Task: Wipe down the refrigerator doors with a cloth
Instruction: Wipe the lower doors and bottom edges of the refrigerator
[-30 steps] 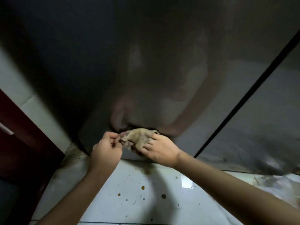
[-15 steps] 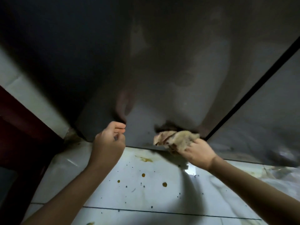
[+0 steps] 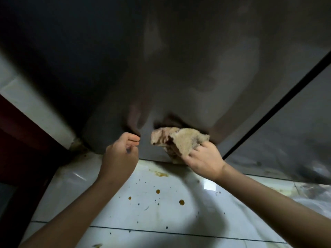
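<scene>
the right hand (image 3: 202, 158) is bunching the cloth (image 3: 180, 140) into a wad, its grip grasping the fabric with the fingers curling over the back. it is holding the wad low on the left refrigerator door (image 3: 179, 68), just above the door's bottom edge. the cloth's dark reflection is meeting it on the panel, so i am judging it to be pressing on the surface. bunching it like that is giving the palm something thick to push through, which is suiting a low strip like this.

the left hand (image 3: 120, 158) is hovering just beside the cloth and apart from it. its grip is clenching loosely, with nothing in it that i can see. its fingertips are sitting very near the door, and i cannot tell whether they are touching.

now the edges. the bottom edge is running right under the wad, with the tiled floor (image 3: 161, 221) below it, which is showing orange spots (image 3: 181, 202) and a yellowish smear close to the door. dragging too low is risking picking that up. to the right, the black seam (image 3: 268, 113) is dividing this door from the right refrigerator door (image 3: 295, 131), and the cloth is sitting near it. to the left, the door's corner is crowding against the pale wall (image 3: 35, 108) and a dark red cabinet (image 3: 18, 149). upward, the panel is offering plenty of open room.
</scene>
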`<state>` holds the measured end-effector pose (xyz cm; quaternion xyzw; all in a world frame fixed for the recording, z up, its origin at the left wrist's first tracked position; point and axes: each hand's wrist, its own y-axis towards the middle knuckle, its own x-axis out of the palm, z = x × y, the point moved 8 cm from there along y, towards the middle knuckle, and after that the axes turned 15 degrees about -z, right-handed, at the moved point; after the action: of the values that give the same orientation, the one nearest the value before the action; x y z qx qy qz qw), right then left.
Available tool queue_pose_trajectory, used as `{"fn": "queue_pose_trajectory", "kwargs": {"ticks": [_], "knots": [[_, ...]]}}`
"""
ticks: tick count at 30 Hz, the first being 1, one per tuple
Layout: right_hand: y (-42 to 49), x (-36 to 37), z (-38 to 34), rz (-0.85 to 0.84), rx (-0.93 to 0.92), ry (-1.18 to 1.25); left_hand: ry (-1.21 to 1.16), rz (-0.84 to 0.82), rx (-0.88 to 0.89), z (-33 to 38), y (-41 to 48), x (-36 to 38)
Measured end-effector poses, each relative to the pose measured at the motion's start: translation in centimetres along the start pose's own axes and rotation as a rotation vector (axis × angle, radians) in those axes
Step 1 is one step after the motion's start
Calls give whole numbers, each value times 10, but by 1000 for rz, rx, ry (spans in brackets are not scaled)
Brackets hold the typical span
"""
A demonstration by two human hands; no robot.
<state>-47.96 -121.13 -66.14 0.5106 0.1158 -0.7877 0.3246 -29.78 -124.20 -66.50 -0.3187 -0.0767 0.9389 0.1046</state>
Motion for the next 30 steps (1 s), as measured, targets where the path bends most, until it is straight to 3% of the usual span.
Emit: {"fn": "queue_pose_trajectory", "kwargs": {"ticks": [4,7,12,15,20,22,28,30], "knots": [[3,48,-42,-252,-227,-37,-20,17,5,-6,2,-5],[10,61,-57,-360,-216,26,-41,35,23,-8,3,-13],[32,-35,-21,126,21,90,-92,71,39,-15,3,-26],[45,-49,-13,200,67,53,-126,55,35,-20,2,-29],[52,42,-71,-233,-243,-38,-124,99,33,-30,3,-45],[55,54,-88,-314,-271,-17,-134,114,9,-38,4,-53],[102,-44,-69,148,-66,113,-170,171,-76,-66,1,-73],[115,-59,-65,229,-42,114,-181,181,-98,-70,-1,-77]]}}
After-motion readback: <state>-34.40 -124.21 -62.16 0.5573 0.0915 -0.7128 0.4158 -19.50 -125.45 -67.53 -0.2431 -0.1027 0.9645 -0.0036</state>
